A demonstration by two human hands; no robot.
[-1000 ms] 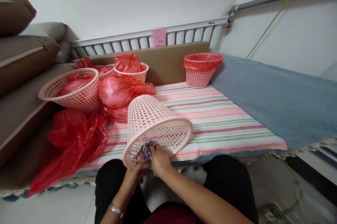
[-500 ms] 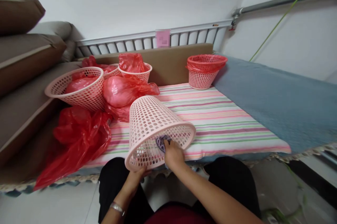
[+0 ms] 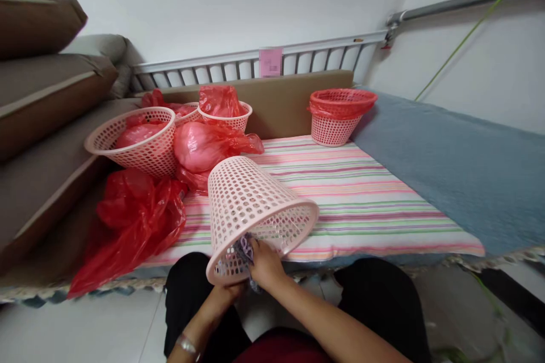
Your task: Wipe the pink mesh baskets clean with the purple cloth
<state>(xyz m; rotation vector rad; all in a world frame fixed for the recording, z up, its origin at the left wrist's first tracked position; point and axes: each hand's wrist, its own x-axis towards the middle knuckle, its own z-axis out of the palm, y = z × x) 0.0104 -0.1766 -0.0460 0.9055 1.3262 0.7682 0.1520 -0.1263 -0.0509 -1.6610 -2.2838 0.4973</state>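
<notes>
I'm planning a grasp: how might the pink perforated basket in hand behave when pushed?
The pink perforated basket is probably light for its size, given its many holes. Its even outline suggests fairly stiff plastic. Tilted and round-walled, it may roll if pushed without the left hand holding it.

Pale pink basket (image 3: pixel 240 195) — purple-grey cloth (image 3: pixel 244 249) — white mat (image 3: pixel 361 195) striped pink, green, purple.

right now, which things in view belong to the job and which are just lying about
In use: tipped basket, purple cloth in the right hand, left hand at the basket's edge.

Seemingly just lying about: red bags, other baskets, cushions, pink card.
</notes>
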